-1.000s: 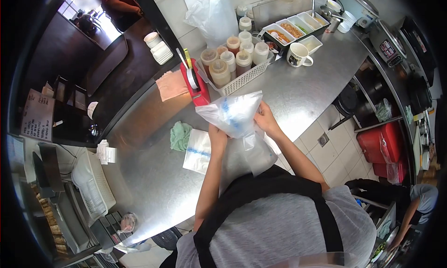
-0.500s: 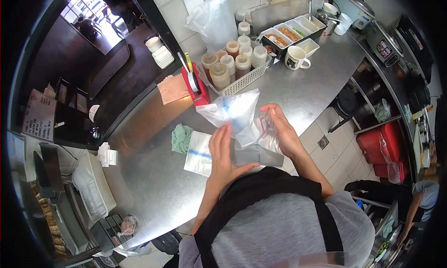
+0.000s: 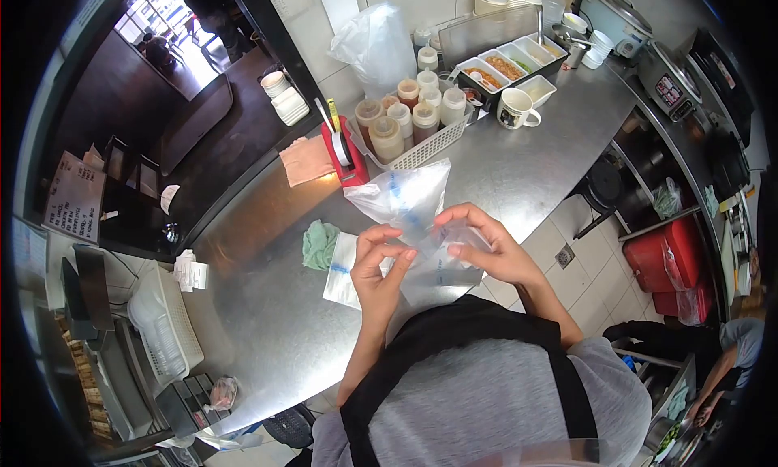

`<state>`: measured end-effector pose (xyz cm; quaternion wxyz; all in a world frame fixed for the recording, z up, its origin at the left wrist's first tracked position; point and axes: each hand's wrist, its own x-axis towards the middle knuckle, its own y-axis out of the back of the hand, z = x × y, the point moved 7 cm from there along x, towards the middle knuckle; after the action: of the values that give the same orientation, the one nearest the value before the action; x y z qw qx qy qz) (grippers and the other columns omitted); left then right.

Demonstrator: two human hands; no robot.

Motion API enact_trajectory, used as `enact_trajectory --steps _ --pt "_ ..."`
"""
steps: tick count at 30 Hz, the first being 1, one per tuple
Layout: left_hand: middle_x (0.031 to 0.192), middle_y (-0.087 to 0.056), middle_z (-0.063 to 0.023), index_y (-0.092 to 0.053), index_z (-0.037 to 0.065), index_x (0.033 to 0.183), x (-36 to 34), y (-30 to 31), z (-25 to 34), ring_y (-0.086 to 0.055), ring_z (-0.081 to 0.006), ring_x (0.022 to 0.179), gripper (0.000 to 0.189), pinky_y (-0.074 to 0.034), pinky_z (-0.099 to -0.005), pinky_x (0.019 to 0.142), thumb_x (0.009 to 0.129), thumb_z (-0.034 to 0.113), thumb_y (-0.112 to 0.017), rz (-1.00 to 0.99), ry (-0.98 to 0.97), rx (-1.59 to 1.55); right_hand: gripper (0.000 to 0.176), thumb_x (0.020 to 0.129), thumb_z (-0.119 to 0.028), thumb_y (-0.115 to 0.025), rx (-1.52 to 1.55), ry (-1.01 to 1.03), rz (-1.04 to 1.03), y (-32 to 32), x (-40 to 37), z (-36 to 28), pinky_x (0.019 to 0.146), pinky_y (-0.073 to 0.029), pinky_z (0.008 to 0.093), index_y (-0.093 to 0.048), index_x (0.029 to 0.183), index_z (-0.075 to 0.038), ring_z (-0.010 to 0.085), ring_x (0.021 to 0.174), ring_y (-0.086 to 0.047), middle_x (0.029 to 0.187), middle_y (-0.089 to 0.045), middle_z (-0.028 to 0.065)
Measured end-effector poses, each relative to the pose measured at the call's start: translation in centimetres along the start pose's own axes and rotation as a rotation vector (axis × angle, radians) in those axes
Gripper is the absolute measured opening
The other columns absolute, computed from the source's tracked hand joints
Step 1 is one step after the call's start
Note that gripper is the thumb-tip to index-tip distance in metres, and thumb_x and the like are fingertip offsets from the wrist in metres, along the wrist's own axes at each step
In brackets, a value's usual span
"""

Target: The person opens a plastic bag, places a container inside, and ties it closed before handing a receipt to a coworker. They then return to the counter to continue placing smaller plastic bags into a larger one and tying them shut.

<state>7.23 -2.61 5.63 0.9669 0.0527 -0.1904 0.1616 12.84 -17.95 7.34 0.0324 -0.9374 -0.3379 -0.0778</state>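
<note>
A clear plastic bag (image 3: pixel 442 274) with blue print is spread between my hands, close to my apron. My left hand (image 3: pixel 381 264) has bent fingers, with the thumb and fingertips pinching its left side. My right hand (image 3: pixel 486 244) is curled round the crumpled right side, thumb below the forefinger. Just beyond lies another clear bag (image 3: pixel 397 195) with blue print, open and spread on the steel counter. Beside my left hand is a flat white plastic packet (image 3: pixel 341 279), partly covered by that hand. A crumpled green cloth (image 3: pixel 322 244) touches this area on the left.
A white basket (image 3: pixel 421 149) of sauce bottles stands at the back, beside a red tape dispenser (image 3: pixel 344 152) and a pink cloth (image 3: pixel 306 162). Farther right are a mug (image 3: pixel 516 109) and a topping tray (image 3: pixel 502 66). Another person's arm (image 3: pixel 717 378) shows at the lower right.
My hands have come closer together over the bag. The fingers of both, straighter before, are now bent onto it. The view has shifted slightly.
</note>
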Motion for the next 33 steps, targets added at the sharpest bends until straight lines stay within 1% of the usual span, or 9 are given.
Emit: enact_trajectory --steps 5,8,11,14,18,22,27,30,33 --pt "0.092 -0.056 -0.0063 -0.056 0.000 0.065 -0.1 -1.3 2.5 -0.049 -0.0240 0.094 0.014 -0.038 -0.0374 0.083 0.075 0.004 -0.065 -0.066 -0.300 0.392 0.028 0.072 -0.005 -0.071 0.010 -0.121 -0.240 -1.3 -0.3 0.3 0.075 -0.041 0.0244 -0.062 0.099 -0.003 0.0106 0.088 -0.054 0.095 -0.061 0.0038" --pt "0.081 -0.053 -0.0065 -0.048 0.003 0.061 0.2 -0.7 0.4 -0.049 -0.0212 0.083 0.026 -0.038 -0.0359 0.075 0.082 0.013 -0.060 -0.065 -0.055 0.130 0.016 0.078 -0.010 -0.067 0.025 -0.271 -0.709 -2.8 -1.9 2.6 0.077 -0.041 0.0231 -0.064 0.090 -0.001 0.0070 0.090 -0.053 0.102 -0.061 0.0035" --pt "0.068 -0.046 -0.0041 -0.043 0.007 0.061 -0.3 -2.0 -1.1 -0.045 -0.0155 0.065 0.035 -0.037 -0.0294 0.060 0.090 0.025 -0.050 -0.235 0.318 -1.180 0.012 0.080 -0.011 -0.065 0.097 -0.124 -0.668 -2.5 -1.4 3.2 0.071 -0.043 0.0245 -0.066 0.087 0.000 0.0098 0.078 -0.053 0.087 -0.058 0.0032" --pt "0.062 -0.039 0.0002 -0.039 0.011 0.061 -2.5 -2.8 -1.4 -0.039 -0.0104 0.053 0.039 -0.033 -0.0246 0.048 0.093 0.033 -0.042 -0.548 0.606 -1.654 0.019 0.085 -0.015 -0.060 0.468 -0.068 -0.405 -1.4 -0.4 2.1 0.069 -0.041 0.0267 -0.063 0.076 0.001 0.0119 0.076 -0.050 0.080 -0.052 0.0062" --pt "0.055 -0.047 0.0001 -0.053 0.009 0.073 -4.2 -3.5 -4.8 -0.038 -0.0081 0.044 0.034 -0.031 -0.0232 0.044 0.087 0.040 -0.054 -0.672 0.683 -0.748 0.031 0.087 -0.024 -0.057 0.866 -0.107 -0.233 -1.7 -0.3 4.1 0.059 -0.041 0.0246 -0.058 0.072 0.002 0.0117 0.068 -0.051 0.075 -0.054 0.0079" --pt "0.053 -0.049 -0.0030 -0.054 0.005 0.065 -2.4 -2.4 -1.1 -0.045 -0.0139 0.048 0.037 -0.035 -0.0259 0.047 0.083 0.037 -0.061 -0.867 0.218 -1.260 0.024 0.084 -0.020 -0.060 0.815 -0.264 -0.338 -1.8 -1.1 6.2 0.050 -0.042 0.0229 -0.059 0.077 0.003 0.0097 0.055 -0.052 0.067 -0.057 0.0043" --pt "0.062 -0.054 -0.0051 -0.055 0.004 0.069 -0.3 -1.0 -1.5 -0.051 -0.0150 0.052 0.027 -0.044 -0.0297 0.050 0.085 0.025 -0.059 -0.615 0.345 -1.473 0.014 0.079 -0.008 -0.064 0.671 -0.019 -0.396 -0.2 0.6 2.0 0.053 -0.046 0.0226 -0.061 0.083 0.005 0.0104 0.060 -0.056 0.072 -0.058 0.0066" --pt "0.069 -0.053 -0.0035 -0.056 0.002 0.079 3.6 0.5 -0.8 -0.051 -0.0100 0.055 0.015 -0.044 -0.0253 0.050 0.087 0.015 -0.058 -0.196 0.497 -0.561 0.008 0.080 0.000 -0.060 0.506 0.115 0.041 2.4 3.7 -0.5 0.055 -0.047 0.0220 -0.061 0.086 0.005 0.0102 0.067 -0.059 0.078 -0.060 0.0067" --pt "0.071 -0.050 -0.0011 -0.056 0.002 0.086 7.1 1.0 -1.0 -0.048 -0.0057 0.055 0.007 -0.041 -0.0220 0.046 0.088 0.009 -0.054 -0.017 0.113 -0.008 0.011 0.079 0.007 -0.054 0.114 0.273 0.390 4.2 5.6 -1.6 0.057 -0.048 0.0232 -0.060 0.088 0.004 0.0084 0.069 -0.059 0.083 -0.060 0.0059"
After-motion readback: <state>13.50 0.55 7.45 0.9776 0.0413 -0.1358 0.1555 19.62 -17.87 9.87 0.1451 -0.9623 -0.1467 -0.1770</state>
